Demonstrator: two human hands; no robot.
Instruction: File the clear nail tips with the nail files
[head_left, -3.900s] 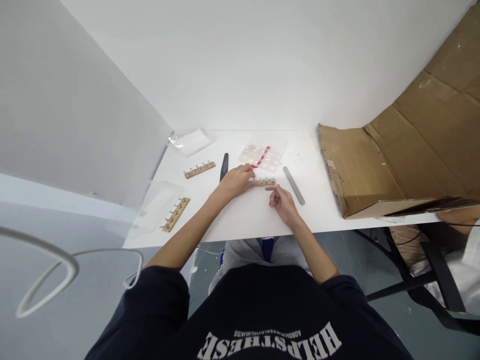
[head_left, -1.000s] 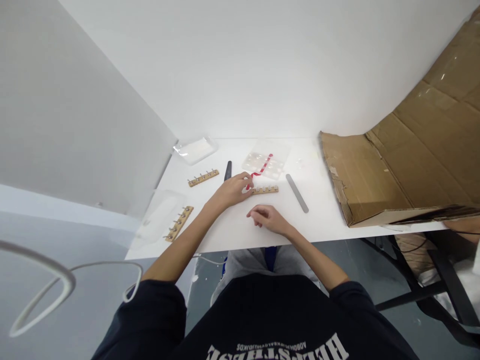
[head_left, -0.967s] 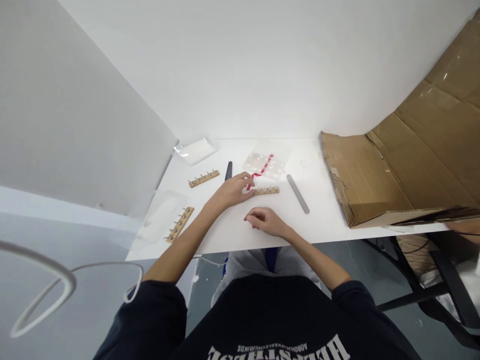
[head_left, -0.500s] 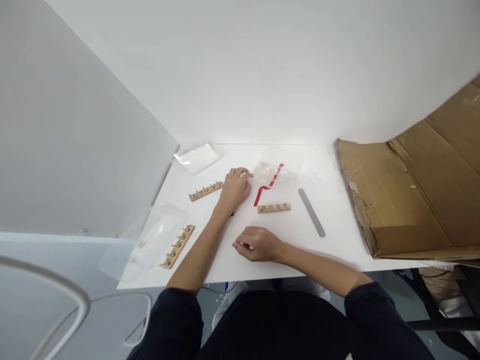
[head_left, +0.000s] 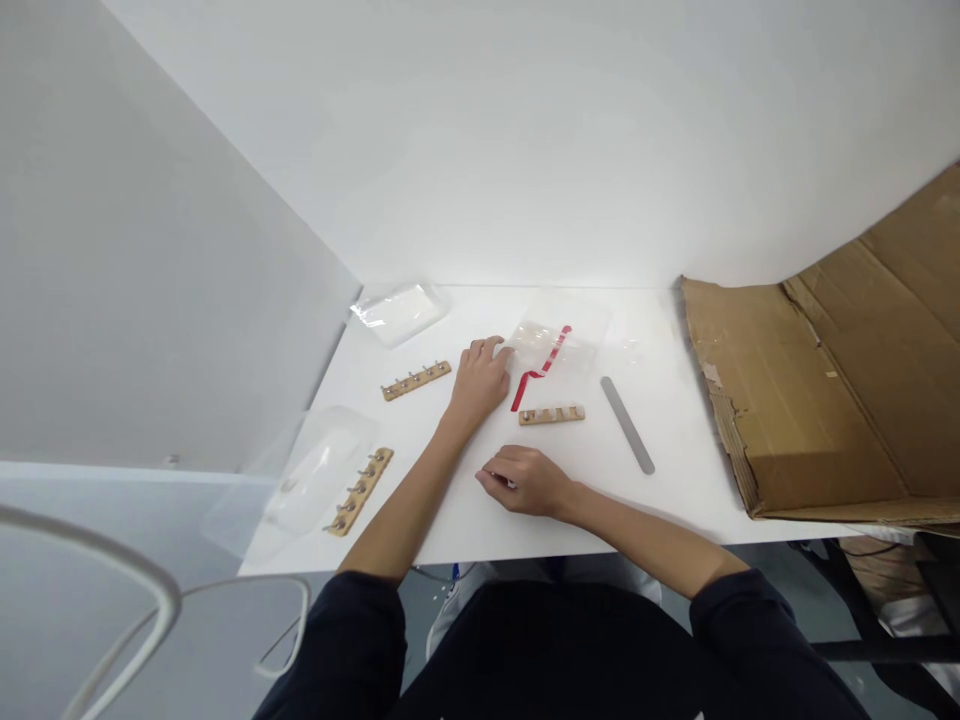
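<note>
My left hand [head_left: 481,380] lies palm down on the white table, fingers spread and bent, their tips at the left edge of a clear plastic bag [head_left: 585,345]. A red strip [head_left: 553,350] lies across that bag and trails off it toward me. Closer to my body, my right hand [head_left: 531,480] is curled with thumb and fingertips together; whatever is inside, if anything, is hidden. Just beyond it sits a short wooden strip with metal hooks [head_left: 552,415]. A second hook strip [head_left: 416,381] is left of my left hand, and a third [head_left: 360,492] lies by my left forearm.
A flat grey bar [head_left: 627,425] lies to the right. An open cardboard box [head_left: 832,400] stands at the table's right end. Clear plastic packaging lies at the back left [head_left: 401,313] and front left [head_left: 315,470]. White cables [head_left: 142,580] hang at lower left.
My left hand has slid a little to the right, closer over the bag's edge. The right hand has shifted slightly right and away from me. The view has moved a little.
</note>
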